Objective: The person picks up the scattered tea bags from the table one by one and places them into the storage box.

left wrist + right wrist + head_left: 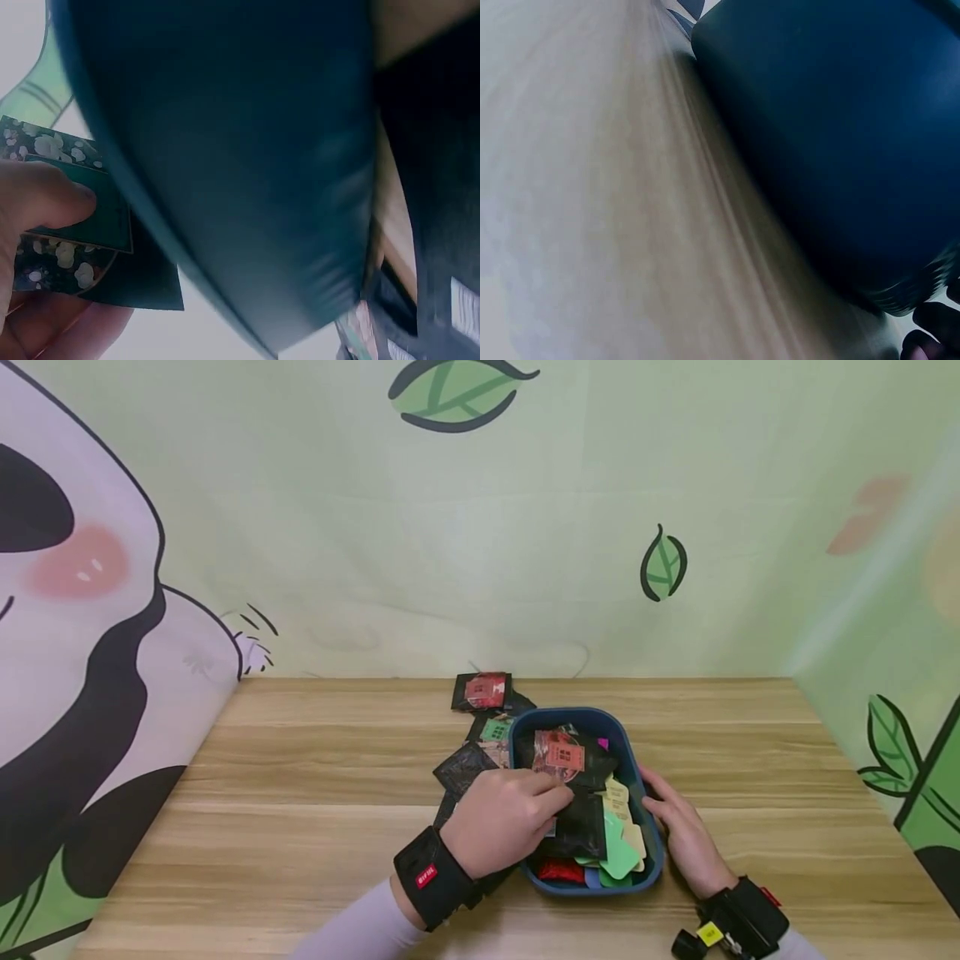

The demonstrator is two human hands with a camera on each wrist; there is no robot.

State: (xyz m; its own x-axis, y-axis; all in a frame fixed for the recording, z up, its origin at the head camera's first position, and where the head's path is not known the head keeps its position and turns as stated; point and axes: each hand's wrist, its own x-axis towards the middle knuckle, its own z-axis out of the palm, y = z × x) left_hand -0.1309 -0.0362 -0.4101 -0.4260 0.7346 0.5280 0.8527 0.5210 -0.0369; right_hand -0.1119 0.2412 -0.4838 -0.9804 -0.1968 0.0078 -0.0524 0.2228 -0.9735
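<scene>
My left hand is over the near left part of a blue plastic bin. Its thumb and fingers pinch a flat black sachet; in the left wrist view the sachet shows a dark green label with white flowers around it. Another black sachet with a red label lies in the bin behind that hand. My right hand rests along the bin's right wall, its fingertips at the rim. In the right wrist view the bin's outer side fills the right half.
Yellow cards, green cards and a red packet lie in the bin. Left of it, several dark sachets are spread on the wooden table, including a red-labelled one and a green-labelled one. A printed backdrop stands behind the table.
</scene>
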